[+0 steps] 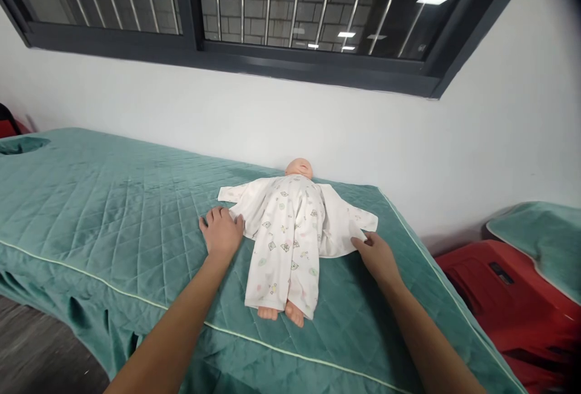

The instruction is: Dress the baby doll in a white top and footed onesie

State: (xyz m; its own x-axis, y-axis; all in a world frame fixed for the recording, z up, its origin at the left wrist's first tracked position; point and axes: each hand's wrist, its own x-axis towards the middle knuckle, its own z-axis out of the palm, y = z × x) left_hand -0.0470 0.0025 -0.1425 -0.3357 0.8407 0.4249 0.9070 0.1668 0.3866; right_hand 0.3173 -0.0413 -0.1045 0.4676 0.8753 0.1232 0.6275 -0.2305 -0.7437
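A baby doll [299, 167] lies on its back on a green quilted bed cover [136, 200], head toward the wall and bare feet toward me. It has on white printed baby trousers [284, 255]. A white baby shirt [338, 224] is spread out under and beside it, with its sleeves reaching out to both sides. My left hand [221, 230] rests on the cover with fingers apart, its thumb at the shirt's left edge. Between thumb and fingers, my right hand [376, 255] pinches the lower right corner of the shirt.
Behind the bed stands a white wall [181, 103] with a dark-framed, barred window [308, 67] above. Red plastic furniture [494, 285] sits to the right, partly under another green cloth [540, 230]. The bed's piped front edge [272, 348] runs close to me.
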